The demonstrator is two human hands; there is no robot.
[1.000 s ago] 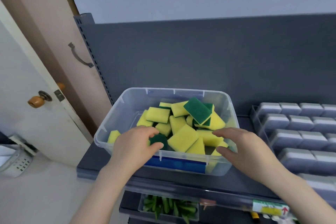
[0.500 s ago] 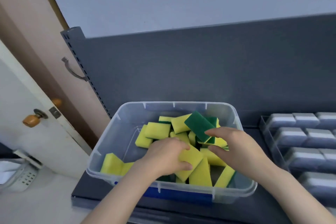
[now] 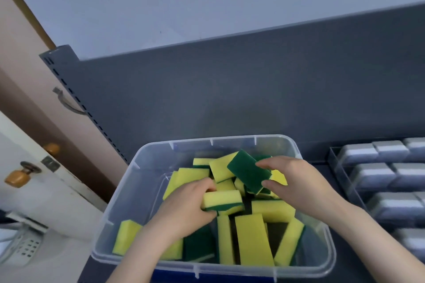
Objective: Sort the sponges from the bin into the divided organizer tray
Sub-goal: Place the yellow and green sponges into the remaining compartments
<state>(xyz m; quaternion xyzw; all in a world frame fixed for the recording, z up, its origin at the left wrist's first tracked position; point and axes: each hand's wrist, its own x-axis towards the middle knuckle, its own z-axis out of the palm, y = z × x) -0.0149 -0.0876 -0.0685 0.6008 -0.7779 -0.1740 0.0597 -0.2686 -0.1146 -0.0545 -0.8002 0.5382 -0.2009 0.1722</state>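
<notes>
1. My left hand (image 3: 184,209) grips one yellow sponge (image 3: 222,200) in the bin (image 3: 128,190). My right hand (image 3: 296,184) pinches a green-topped sponge (image 3: 248,173) there too.
2. If my fingers (image 3: 271,163) squeeze too softly, a sponge may slip back into the pile.
3. I count one bin, one tray (image 3: 342,181) on the right, two held sponges, and over ten more. Some hide.
</notes>
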